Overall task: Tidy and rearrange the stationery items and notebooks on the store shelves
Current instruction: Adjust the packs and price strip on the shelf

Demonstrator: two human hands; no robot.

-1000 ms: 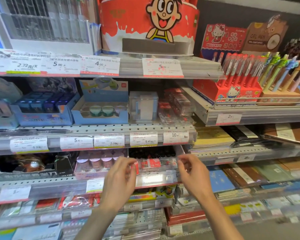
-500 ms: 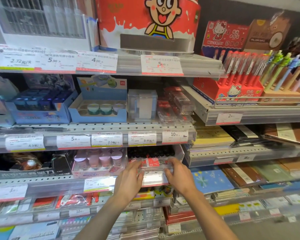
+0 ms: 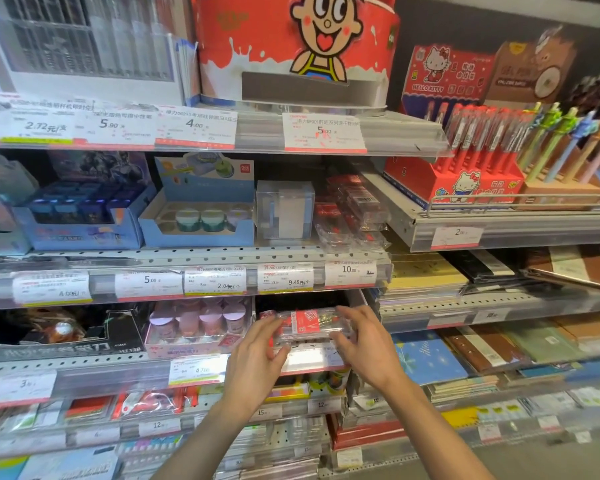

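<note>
Shelving fills the head view, the only one here. Just below the centre of the frame, the left hand [image 3: 257, 355] and the right hand [image 3: 361, 341] bracket a clear plastic blister pack with a red label [image 3: 309, 325], fingers loosely curved against its two ends, pressing rather than pinching; the pack sits at the front lip of the grey perforated metal shelf [image 3: 84, 365], over the price strip. Left of it stands a pink carton of lilac-capped pots [image 3: 198, 327], which looks squared up already. At centre right, a leaning heap of similar clear red packs [image 3: 352, 213] on the shelf above looks untidy, and the flat notebooks with coloured covers [image 3: 499, 344] at right lie in overlapping fans. By my reading the tidying is at an early stage: one pack is being seated, with the heap and the notebooks left to do
</note>
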